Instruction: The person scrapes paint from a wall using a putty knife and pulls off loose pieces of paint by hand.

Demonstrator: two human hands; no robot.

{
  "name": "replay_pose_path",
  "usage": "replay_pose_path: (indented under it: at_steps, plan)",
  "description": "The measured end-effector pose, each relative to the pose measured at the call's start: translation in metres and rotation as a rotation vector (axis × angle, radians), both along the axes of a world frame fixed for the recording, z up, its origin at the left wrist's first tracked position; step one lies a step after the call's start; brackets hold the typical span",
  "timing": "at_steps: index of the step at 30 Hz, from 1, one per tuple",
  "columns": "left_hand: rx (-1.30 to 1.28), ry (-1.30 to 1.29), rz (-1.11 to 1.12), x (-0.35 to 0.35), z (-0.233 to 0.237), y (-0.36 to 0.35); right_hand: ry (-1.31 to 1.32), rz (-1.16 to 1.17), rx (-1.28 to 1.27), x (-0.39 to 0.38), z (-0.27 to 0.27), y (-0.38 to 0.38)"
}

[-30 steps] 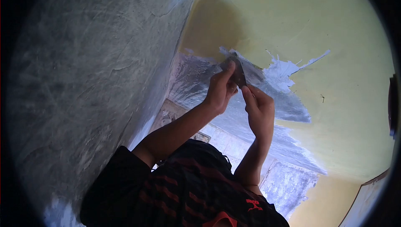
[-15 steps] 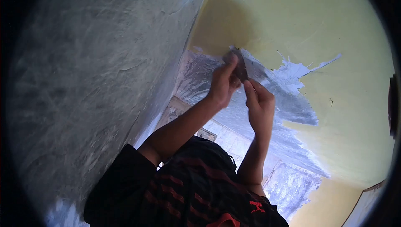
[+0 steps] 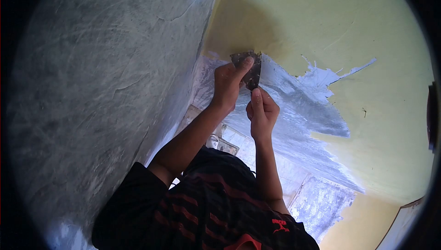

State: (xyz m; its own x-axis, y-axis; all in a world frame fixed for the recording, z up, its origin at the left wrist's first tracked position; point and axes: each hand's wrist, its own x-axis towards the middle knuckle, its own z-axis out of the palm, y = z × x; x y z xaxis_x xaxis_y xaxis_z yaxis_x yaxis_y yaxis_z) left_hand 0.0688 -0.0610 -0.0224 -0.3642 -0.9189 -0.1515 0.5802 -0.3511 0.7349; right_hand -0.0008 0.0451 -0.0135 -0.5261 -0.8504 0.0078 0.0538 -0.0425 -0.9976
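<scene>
A putty knife (image 3: 254, 76) with a dark, fan-shaped blade spotted with pale bits is held up between both hands, its wide edge toward the yellow paint. My right hand (image 3: 263, 114) is closed at the narrow end, thumb along it; the handle is hidden in the fist. My left hand (image 3: 227, 87) grips the blade from the left, thumb pressed flat near the wide edge and fingers behind it. Beyond the knife is a wall of yellow paint (image 3: 340, 25), with a ragged bare grey patch (image 3: 308, 107) where paint is off.
A rough grey wall (image 3: 105, 89) rises close on my left and meets the painted wall at a corner. Pale floor (image 3: 241, 146) shows below my arms, with a white object (image 3: 212, 141) beside my shirt. A dark-edged frame stands at the far right.
Both hands and the putty knife have shifted left. The blade has turned so its broad face shows, and the left thumb now lies across it.
</scene>
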Motion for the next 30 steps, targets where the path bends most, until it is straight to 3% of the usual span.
replay_pose_path:
  at_steps: [7, 20, 30]
  plan:
    - [-0.073, 0.001, 0.016, 0.005, 0.003, -0.019, -0.086, -0.018, -0.156, 0.01, -0.005, -0.019]
    - [-0.15, -0.041, 0.035, 0.019, 0.029, -0.022, -0.072, -0.039, -0.197, 0.025, -0.007, -0.03]
    - [-0.256, -0.132, 0.086, 0.025, 0.045, -0.025, -0.258, 0.014, -0.33, 0.035, -0.018, -0.045]
